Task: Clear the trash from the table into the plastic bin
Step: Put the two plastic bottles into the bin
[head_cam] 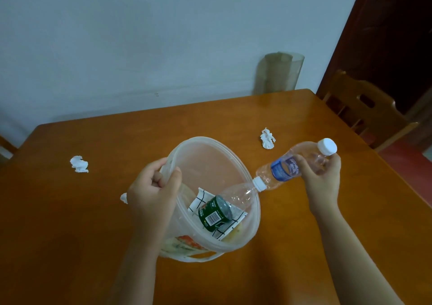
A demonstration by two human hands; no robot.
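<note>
Head view: the left hand is clenched on the rim of a translucent plastic bin, tilting its mouth towards the camera above the wooden tabletop. Inside the bin lie a green can, a white checked wrapper and a clear bottle whose white cap pokes over the right rim. The right hand is wrapped around a blue-labelled water bottle, held slanted just right of the bin with its cap up and away. Two crumpled tissues lie on the tabletop: one left of the bin, another beyond the held bottle.
</note>
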